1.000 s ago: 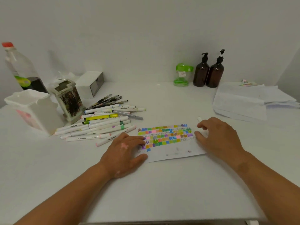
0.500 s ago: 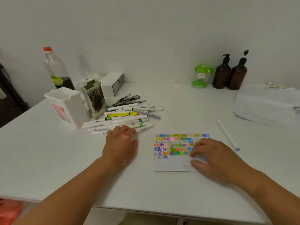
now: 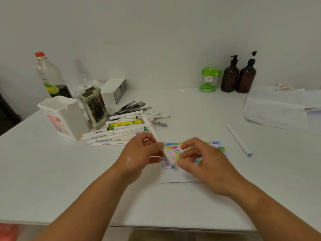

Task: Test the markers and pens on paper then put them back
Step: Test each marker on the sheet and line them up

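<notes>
— Above the paper (image 3: 180,176), where is the marker (image 3: 156,136) held?
— It is gripped mid-barrel by the left hand (image 3: 139,153); its near cap is pinched by the right hand (image 3: 203,162).
— Handling?
— Light, stiff, smooth; the barrel is best gripped while the cap is pulled.

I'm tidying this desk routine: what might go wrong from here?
1. The white marker held in both hands, left hand and right hand, hovers over the swatch paper; once uncapped, it may smear it.
2. The loose marker with the blue cap lies apart from the pile and may get forgotten.
</notes>
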### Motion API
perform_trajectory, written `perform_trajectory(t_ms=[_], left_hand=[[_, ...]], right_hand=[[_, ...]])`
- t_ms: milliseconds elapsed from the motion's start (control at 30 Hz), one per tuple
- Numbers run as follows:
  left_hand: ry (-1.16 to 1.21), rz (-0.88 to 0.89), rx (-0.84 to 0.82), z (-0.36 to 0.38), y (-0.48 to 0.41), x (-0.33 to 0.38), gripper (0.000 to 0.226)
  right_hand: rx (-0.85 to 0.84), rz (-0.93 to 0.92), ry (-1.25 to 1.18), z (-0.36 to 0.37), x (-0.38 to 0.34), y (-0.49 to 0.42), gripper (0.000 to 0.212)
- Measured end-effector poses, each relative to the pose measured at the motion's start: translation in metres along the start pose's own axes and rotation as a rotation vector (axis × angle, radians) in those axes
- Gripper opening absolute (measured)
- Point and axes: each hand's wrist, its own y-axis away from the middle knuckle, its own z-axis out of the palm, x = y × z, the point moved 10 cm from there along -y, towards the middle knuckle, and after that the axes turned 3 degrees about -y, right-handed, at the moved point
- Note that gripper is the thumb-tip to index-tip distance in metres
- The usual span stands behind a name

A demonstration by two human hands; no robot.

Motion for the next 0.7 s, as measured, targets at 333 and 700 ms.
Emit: perform_trajectory(t_ms=[333, 700], left_hand=[[0.138, 0.179, -0.058, -0.002, 0.003, 0.012, 0.050], [-0.818, 0.512, -0.307, 0.060, 0.029, 0.019, 0.034]], right_hand=[[0.144, 0.081, -0.249, -0.024, 0.017, 0.004, 0.019], [0.061, 0.181, -0.669, -0.011, 0.021, 0.000, 0.012]])
